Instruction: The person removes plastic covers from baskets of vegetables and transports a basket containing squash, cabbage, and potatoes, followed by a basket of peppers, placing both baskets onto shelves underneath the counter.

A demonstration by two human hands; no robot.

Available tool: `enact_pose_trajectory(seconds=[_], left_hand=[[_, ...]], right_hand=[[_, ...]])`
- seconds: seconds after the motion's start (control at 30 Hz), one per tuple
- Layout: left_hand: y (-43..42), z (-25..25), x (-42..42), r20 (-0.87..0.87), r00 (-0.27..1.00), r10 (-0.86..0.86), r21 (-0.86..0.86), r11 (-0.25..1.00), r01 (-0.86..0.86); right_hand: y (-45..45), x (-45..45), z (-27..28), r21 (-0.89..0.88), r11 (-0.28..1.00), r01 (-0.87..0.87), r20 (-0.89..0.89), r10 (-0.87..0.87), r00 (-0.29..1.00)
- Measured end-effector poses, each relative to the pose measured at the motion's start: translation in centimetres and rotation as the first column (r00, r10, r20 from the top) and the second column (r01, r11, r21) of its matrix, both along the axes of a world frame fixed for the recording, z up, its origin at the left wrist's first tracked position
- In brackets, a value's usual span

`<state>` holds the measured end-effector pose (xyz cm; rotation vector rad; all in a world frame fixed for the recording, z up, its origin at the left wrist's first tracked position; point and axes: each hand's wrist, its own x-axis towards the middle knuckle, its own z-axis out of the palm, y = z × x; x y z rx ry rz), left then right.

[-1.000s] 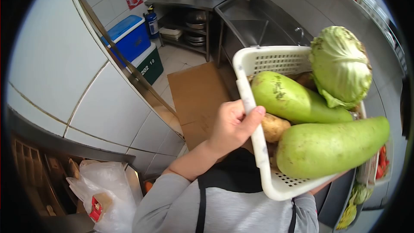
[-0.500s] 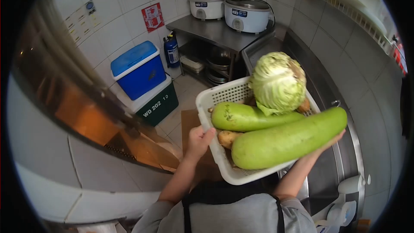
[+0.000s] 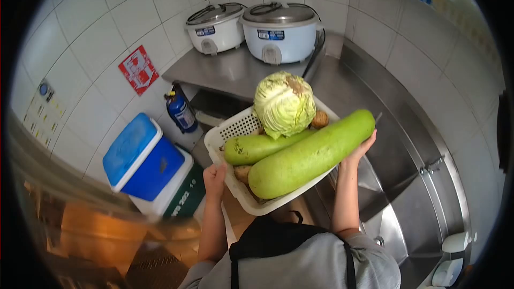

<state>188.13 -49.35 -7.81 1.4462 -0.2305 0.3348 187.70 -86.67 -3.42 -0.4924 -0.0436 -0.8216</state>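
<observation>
A white plastic basket (image 3: 247, 201) is held up in front of me, tilted a little. My left hand (image 3: 215, 176) is closed on its left rim. My right hand (image 3: 364, 149) supports the right side, its fingers partly hidden behind the basket and the larger gourd. In the basket lie a large pale green gourd (image 3: 310, 155) and a smaller gourd (image 3: 254, 149) beside it. A cabbage (image 3: 285, 104) sits at the back on top. Brown potato-like roots, one at the right (image 3: 320, 119) and one at the left (image 3: 242, 173), show between them.
Two rice cookers, a smaller one (image 3: 215, 29) and a larger one (image 3: 279, 32), stand on a steel table (image 3: 214, 72) ahead. Steel sinks (image 3: 399, 225) line the right. A blue cooler (image 3: 142, 155) and a fire extinguisher (image 3: 181, 111) are at the left.
I have moved forward and turned slightly right, so the rice cookers and table look nearer. The basket stays in both hands and has shifted left in view.
</observation>
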Motion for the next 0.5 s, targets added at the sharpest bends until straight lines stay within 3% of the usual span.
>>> enact_pose_trajectory(seconds=[0.1, 0.13, 0.23, 0.3, 0.43, 0.5], left_hand=[[2.3, -1.5, 10.1, -0.102, 0.987, -0.121, 0.029, 0.992, 0.125], [1.7, 1.3, 11.7, -0.167, 0.972, -0.163, 0.053, 0.983, 0.174], [1.9, 0.1, 18.0, -0.104, 0.973, -0.208, 0.146, 0.964, 0.222], [1.7, 0.2, 22.4, -0.177, 0.952, -0.25, 0.251, 0.924, 0.289], [-0.6, -4.0, 30.9, -0.262, 0.922, -0.284, 0.187, 0.923, 0.337], [-2.0, -0.6, 33.6, -0.381, 0.863, -0.331, 0.031, 0.929, 0.37]], right_hand=[[2.0, 6.4, -0.6, 0.036, 0.995, 0.093, -0.073, -0.09, 0.993], [2.3, 8.2, -1.1, 0.026, 0.993, 0.112, -0.069, -0.11, 0.992], [3.3, 10.4, -3.1, 0.006, 0.978, 0.208, -0.08, -0.207, 0.975], [3.2, 12.4, -4.7, -0.004, 0.955, 0.296, -0.129, -0.294, 0.947], [4.2, 16.1, -3.9, 0.011, 0.949, 0.315, -0.129, -0.311, 0.942], [3.4, 18.1, -5.3, -0.086, 0.91, 0.405, -0.245, -0.413, 0.877]])
